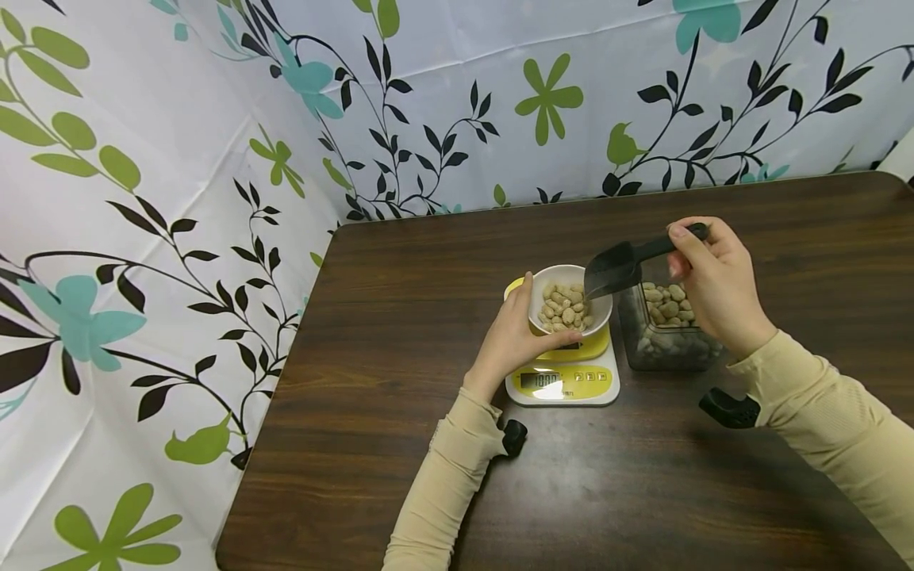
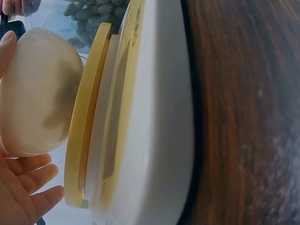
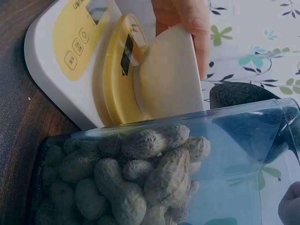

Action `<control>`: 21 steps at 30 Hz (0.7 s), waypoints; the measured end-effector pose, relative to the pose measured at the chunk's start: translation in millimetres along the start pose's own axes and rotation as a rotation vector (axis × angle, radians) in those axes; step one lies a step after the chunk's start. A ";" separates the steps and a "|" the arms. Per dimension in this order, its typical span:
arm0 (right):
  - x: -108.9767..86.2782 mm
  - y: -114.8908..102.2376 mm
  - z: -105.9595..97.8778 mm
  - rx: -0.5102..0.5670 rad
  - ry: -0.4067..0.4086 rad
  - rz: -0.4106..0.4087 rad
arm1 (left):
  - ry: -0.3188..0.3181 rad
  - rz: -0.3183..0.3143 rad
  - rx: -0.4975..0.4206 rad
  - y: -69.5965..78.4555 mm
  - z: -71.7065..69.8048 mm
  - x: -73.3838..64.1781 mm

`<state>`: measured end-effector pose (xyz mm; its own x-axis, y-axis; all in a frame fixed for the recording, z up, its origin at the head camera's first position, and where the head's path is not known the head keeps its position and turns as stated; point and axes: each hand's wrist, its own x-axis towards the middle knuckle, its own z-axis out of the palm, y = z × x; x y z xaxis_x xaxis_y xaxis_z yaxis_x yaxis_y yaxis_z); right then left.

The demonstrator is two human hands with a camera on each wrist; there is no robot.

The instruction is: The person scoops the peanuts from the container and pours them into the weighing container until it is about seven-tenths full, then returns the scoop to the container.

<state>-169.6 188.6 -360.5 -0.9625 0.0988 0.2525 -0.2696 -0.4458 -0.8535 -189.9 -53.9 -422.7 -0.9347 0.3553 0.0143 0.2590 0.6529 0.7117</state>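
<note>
A white bowl [image 1: 536, 300] of unshelled peanuts [image 1: 564, 308] sits at the yellow platform of a kitchen scale [image 1: 607, 382]. My left hand [image 1: 508, 339] holds the bowl by its side, thumb near the front rim and fingers round the far left side. In the left wrist view the bowl's smooth underside [image 2: 40, 93] shows beside the platform. My right hand [image 1: 717, 277] grips the handle of a black scoop [image 1: 614, 270], whose blade tilts down over the bowl's right rim. Whether peanuts lie in the scoop is hidden.
Right of the scale stands a clear container [image 1: 671, 361] part filled with peanuts [image 3: 122, 187]. The scale's display [image 1: 540, 381] shows digits. Dark wooden table [image 1: 385, 357] surrounds them, and a patterned curtain [image 1: 443, 95] hangs behind and at the left.
</note>
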 end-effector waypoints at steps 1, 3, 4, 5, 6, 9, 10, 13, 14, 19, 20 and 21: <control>0.6 -0.3 0.2 0.008 -0.002 0.003 | 0.002 0.004 0.000 -0.2 -0.1 0.1; 0.9 -0.8 0.2 0.010 -0.002 0.008 | 0.004 0.010 -0.002 -0.4 -0.2 0.3; 0.9 -1.1 0.1 0.009 -0.001 0.013 | 0.005 0.012 -0.003 -0.6 -0.3 0.3; 0.8 -1.5 -0.1 0.009 0.001 0.020 | 0.005 0.014 -0.003 -0.8 -0.3 0.2; 0.6 -1.6 -0.2 0.004 0.003 0.025 | 0.005 0.015 -0.002 -0.9 -0.2 0.1; -0.4 -1.6 -0.4 0.012 0.000 0.038 | 0.007 0.020 0.011 -0.7 -0.3 -0.7; -1.0 -1.5 -0.6 0.011 -0.002 0.038 | 0.009 0.023 0.017 -0.4 -0.3 -1.1; -2.0 -1.5 -0.8 0.017 -0.011 0.025 | 0.022 0.031 0.048 1.3 -0.7 -1.5; -2.1 -1.7 -0.8 0.019 -0.014 0.017 | 0.027 0.034 0.057 2.2 -1.1 -1.3; -0.5 -7.2 2.8 0.051 -0.027 -0.034 | 0.054 0.057 0.091 9.2 -5.9 2.5; 0.2 -8.9 3.7 0.060 -0.029 -0.045 | 0.058 0.066 0.096 11.5 -7.3 3.6; 0.9 -10.8 4.5 0.072 -0.031 -0.055 | 0.062 0.074 0.098 14.2 -8.7 4.7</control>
<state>-167.4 189.5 -349.0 -0.9447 0.0975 0.3130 -0.3182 -0.5030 -0.8036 -192.8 -48.8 -406.4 -0.9246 0.3648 0.1100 0.3477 0.6897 0.6351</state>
